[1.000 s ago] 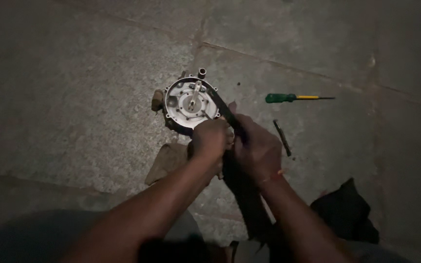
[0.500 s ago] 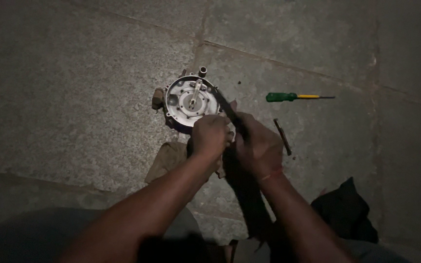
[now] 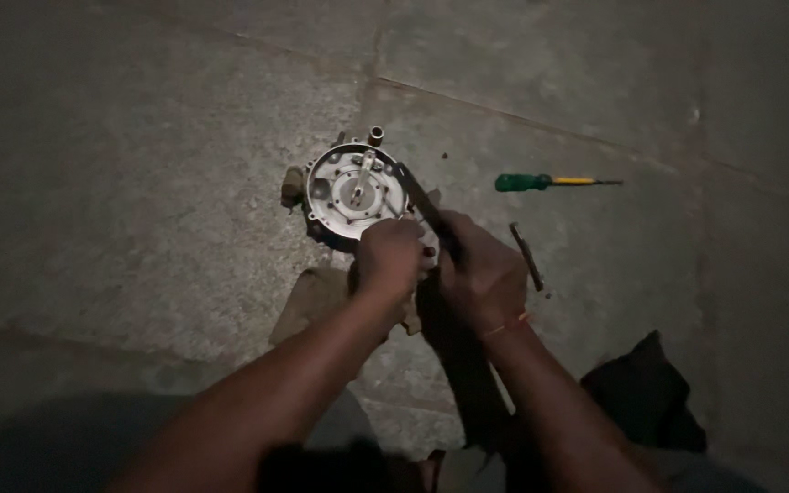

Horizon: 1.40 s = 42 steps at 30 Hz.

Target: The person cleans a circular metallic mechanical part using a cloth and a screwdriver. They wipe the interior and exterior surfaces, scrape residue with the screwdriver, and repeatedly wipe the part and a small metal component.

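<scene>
My left hand point(image 3: 390, 258) is clenched at the near edge of the round metal housing point(image 3: 355, 189), though I cannot tell what it pinches. My right hand point(image 3: 481, 271) beside it grips a dark flat tool point(image 3: 420, 196) whose tip rests on the housing's rim. The housing lies on the stone floor point(image 3: 139, 183). Just right of my hand lies a thin rod point(image 3: 527, 256); farther off, a green-handled screwdriver point(image 3: 554, 182).

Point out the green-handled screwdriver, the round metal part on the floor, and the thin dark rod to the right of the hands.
green-handled screwdriver point(image 3: 524, 183), head view, on the green handle.
round metal part point(image 3: 351, 190), head view, on its pale inner face.
thin dark rod point(image 3: 527, 257), head view, on the middle of its length.
</scene>
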### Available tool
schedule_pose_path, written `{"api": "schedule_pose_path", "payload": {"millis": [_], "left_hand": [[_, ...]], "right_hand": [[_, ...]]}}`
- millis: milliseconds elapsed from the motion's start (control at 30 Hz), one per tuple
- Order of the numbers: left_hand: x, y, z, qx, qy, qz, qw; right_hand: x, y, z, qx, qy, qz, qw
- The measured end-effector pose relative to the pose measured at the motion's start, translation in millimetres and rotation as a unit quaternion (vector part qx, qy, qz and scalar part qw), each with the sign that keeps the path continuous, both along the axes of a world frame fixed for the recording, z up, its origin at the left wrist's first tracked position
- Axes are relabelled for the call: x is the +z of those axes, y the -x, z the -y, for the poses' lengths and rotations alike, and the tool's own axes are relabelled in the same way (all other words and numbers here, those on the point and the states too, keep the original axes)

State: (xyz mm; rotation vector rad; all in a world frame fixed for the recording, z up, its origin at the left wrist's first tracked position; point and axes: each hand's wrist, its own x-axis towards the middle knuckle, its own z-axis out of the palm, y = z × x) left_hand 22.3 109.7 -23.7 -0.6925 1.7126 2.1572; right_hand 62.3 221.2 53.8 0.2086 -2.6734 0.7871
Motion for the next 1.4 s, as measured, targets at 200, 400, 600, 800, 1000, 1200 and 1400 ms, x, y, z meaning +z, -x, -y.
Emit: {"api": "schedule_pose_path", "payload": {"millis": [200,400,600,800,1000,1200,1400], "left_hand": [[7,2,4,-0.02,0.026,-0.046,0.998],[14,1,4,-0.025,0.084,-0.084,0.993],[14,1,5,-0.017,0.074,-0.072,0.994],[15,3,5,-0.036,0.031,-0.066,0.997],[13,2,2,-0.035,0.01,-0.055,0.998],[8,6,1,-0.064,0.021,-0.103,0.992],[26,3,1,-0.134,0.038,-0.053,0.989]], "right_hand": [[-2,1,1,0.0,0.024,0.029,0.999],[-8,3,-7,0.041,-0.015,-0.022,0.999],[-8,3,-3,-0.021,0.0,0.037,0.999],[-4,5,-2,-0.043,0.046,0.038,0.997],[-4,5,-3,-0.058,-0.022,0.056,0.997],[-22,11,-17,-0.12,0.048,0.099,0.987],[-52,34,-49,-0.131,0.457,0.185,0.86]]}}
